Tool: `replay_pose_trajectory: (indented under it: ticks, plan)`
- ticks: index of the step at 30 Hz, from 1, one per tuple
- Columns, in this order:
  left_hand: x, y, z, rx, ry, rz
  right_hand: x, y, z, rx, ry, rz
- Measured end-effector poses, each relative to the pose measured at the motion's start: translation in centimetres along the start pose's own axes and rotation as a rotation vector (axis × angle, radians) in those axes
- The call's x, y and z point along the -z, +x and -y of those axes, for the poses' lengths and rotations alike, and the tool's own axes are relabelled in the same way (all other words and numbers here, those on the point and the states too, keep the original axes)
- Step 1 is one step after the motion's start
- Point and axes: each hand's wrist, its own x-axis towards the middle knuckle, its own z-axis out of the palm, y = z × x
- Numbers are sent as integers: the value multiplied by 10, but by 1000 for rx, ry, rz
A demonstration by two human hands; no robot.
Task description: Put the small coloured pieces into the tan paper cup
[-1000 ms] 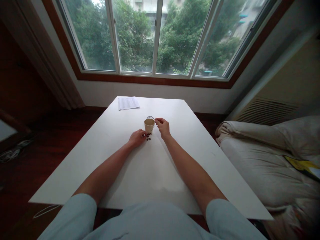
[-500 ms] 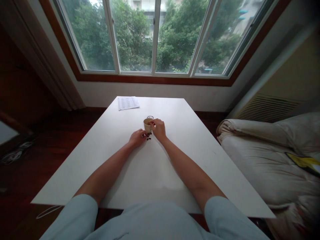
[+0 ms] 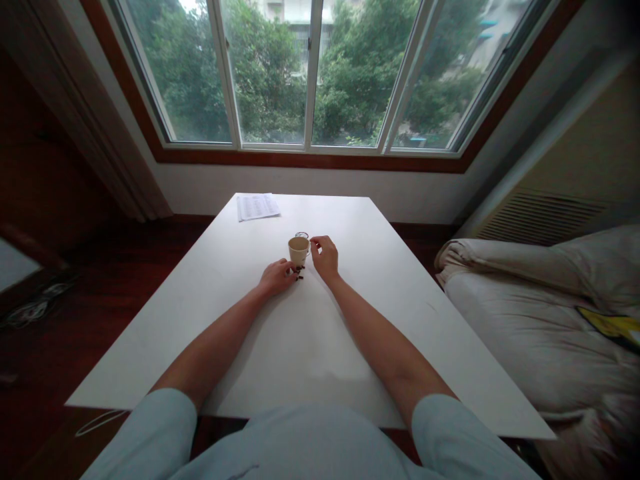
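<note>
A cream-coloured cup [image 3: 299,253] stands upright on the white table [image 3: 320,347], its handle on the right. Several small dark pieces [image 3: 300,273], too small to name, lie in front of its base. My left hand [image 3: 279,275] rests on the tabletop at the cup's lower left. Its fingertips are drawn together beside the dark pieces, and what they hold is hidden. My right hand [image 3: 325,256] is just right of the cup, fingers bent and close together near the rim and handle. Whether anything is between those fingertips does not show.
Printed papers [image 3: 259,207] lie at the table's far left corner. A thin dark-rimmed object [image 3: 301,235] sits behind the cup. A padded light sofa [image 3: 530,313] stands to the right, and a window [image 3: 310,73] is beyond the table.
My right hand has moved right, from over the cup's mouth to beside its handle, uncovering the rim. My left hand stays by the dark pieces, almost unmoved.
</note>
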Motion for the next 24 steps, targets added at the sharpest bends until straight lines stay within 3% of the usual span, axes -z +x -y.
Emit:
replay_pose_trajectory:
  ticks: [5,11,24]
  plan:
    - [1,-2,-4,-9,11,1,2,-4,-37,-111,-10,-38]
    - [1,-3,-8,-63,20,28,-3,-9,-57,-329,2,110]
    - [1,-2,-7,-59,-23,45,-16,-22,-40,-193,-65,260]
